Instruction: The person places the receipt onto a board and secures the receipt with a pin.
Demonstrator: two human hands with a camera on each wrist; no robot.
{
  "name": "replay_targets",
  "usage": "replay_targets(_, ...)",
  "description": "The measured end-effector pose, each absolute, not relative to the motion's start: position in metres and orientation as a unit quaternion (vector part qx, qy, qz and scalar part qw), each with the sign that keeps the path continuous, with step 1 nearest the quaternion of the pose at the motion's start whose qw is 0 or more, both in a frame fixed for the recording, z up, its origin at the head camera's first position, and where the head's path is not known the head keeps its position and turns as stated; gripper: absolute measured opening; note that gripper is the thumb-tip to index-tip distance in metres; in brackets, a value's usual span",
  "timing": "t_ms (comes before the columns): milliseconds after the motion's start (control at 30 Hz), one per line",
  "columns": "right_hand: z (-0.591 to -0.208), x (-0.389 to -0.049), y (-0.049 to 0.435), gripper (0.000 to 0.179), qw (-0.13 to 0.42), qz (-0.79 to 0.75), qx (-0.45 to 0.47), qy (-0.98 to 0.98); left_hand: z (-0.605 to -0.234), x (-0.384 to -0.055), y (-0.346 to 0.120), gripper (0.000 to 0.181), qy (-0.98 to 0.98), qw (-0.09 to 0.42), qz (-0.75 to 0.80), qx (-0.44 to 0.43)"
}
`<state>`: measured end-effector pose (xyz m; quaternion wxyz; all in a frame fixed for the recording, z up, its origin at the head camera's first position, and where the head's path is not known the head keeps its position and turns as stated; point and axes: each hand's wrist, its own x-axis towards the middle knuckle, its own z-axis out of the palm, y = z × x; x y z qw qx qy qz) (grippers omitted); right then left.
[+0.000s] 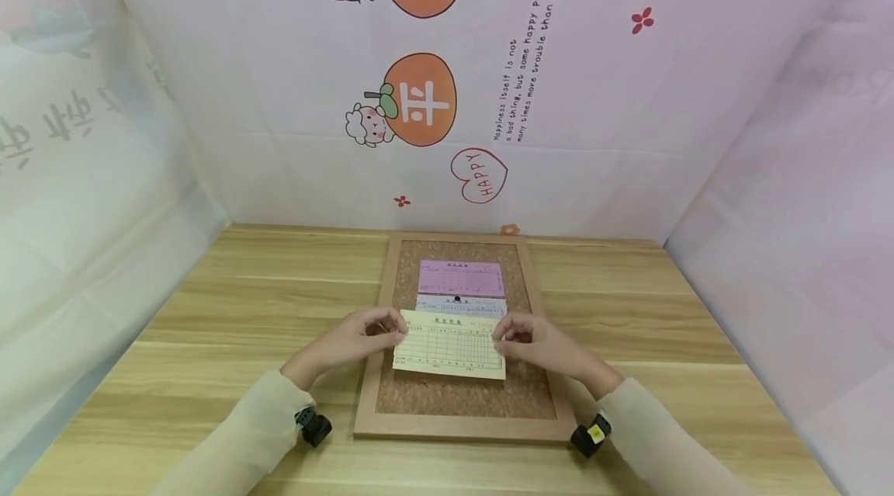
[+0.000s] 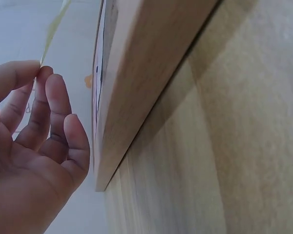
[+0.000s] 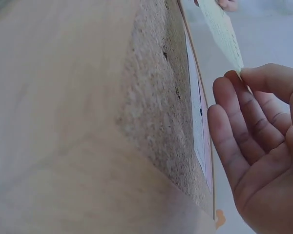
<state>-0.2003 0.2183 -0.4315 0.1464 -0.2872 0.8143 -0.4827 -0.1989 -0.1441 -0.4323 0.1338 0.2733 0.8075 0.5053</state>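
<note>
A pale yellow printed form is held above the wood-framed cork board. My left hand pinches its left edge between thumb and fingertips, and my right hand pinches the opposite edge. Both wrist views show the sheet, yellow slip on one side and yellow slip on the other, raised off the cork. Behind it on the board lie a pink form and a bluish-white form, the latter partly covered by the yellow one. A small black pin sits near the bluish form's top edge.
The board lies on a wood-grain table, its wooden frame standing a little proud of the tabletop. A printed white cloth hangs behind, with more cloth on both sides. Each wrist wears a small black device.
</note>
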Motion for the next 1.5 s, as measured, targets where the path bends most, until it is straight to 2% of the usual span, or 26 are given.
replay_targets(300, -0.43, -0.198, 0.22, 0.01, 0.143, -0.462, -0.284, 0.828, -0.436, -0.2, -0.139, 0.011, 0.823, 0.128, 0.475, 0.284)
replay_targets(567, -0.427, -0.193, 0.222, 0.007, 0.163, -0.439, -0.288, 0.835, -0.437, -0.199, -0.132, 0.009, 0.84, 0.14, 0.428, 0.302)
replay_targets(900, -0.429, -0.193, 0.223, 0.005, 0.169, -0.38, -0.286, 0.863, -0.438, -0.199, -0.122, 0.004, 0.855, 0.127, 0.381, 0.329)
replay_targets(1167, -0.429, -0.193, 0.224, 0.005, 0.165, -0.366, -0.289, 0.869, -0.433, -0.195, -0.119, 0.006, 0.856, 0.135, 0.369, 0.334)
replay_targets(1500, -0.428, -0.193, 0.224, 0.005, 0.185, -0.373, -0.286, 0.863, -0.431, -0.193, -0.116, 0.006, 0.86, 0.163, 0.362, 0.32)
